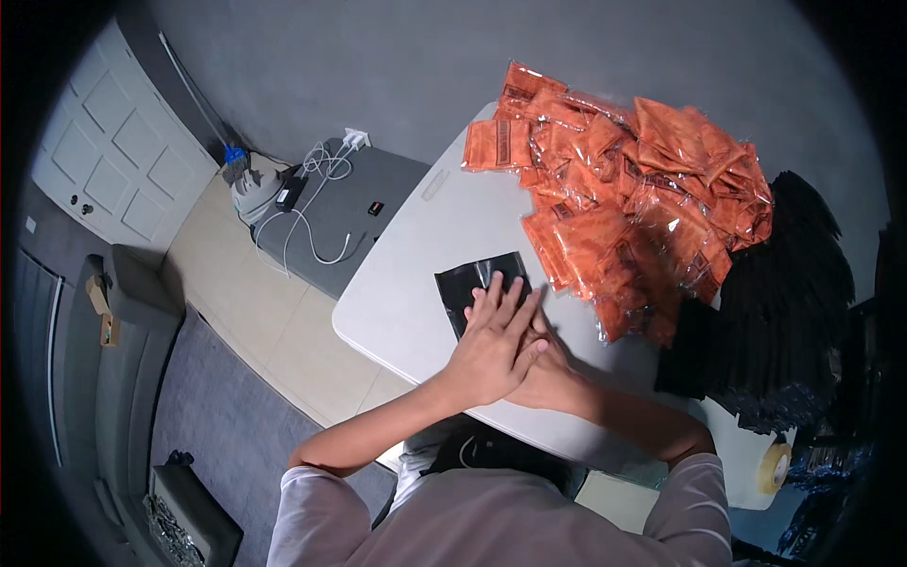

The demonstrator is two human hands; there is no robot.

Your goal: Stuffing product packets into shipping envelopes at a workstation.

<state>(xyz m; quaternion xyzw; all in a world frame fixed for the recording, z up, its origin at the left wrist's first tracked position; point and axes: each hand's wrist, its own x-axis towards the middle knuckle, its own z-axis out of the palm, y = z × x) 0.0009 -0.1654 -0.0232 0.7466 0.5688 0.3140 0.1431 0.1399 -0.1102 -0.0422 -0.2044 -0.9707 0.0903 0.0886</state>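
Note:
A flat black plastic packet [464, 283] lies on the white table [397, 283] before me. My left hand [492, 340], fingers spread, lies palm down across my right hand [549, 368], and both rest on the packet. The right hand is partly covered by the left, with its fingers mostly hidden. Up and to the right of the hands spreads a heap of orange folded cloth items in clear plastic bags [602, 184], some bearing printed labels.
Stacked black fabric items [772, 340] stand at the table's right side, with a roll of tape [774, 468] near the lower right corner. A grey bench [390, 177] with white cables [312, 212] and a black power adapter [290, 193] is beyond the table's left edge.

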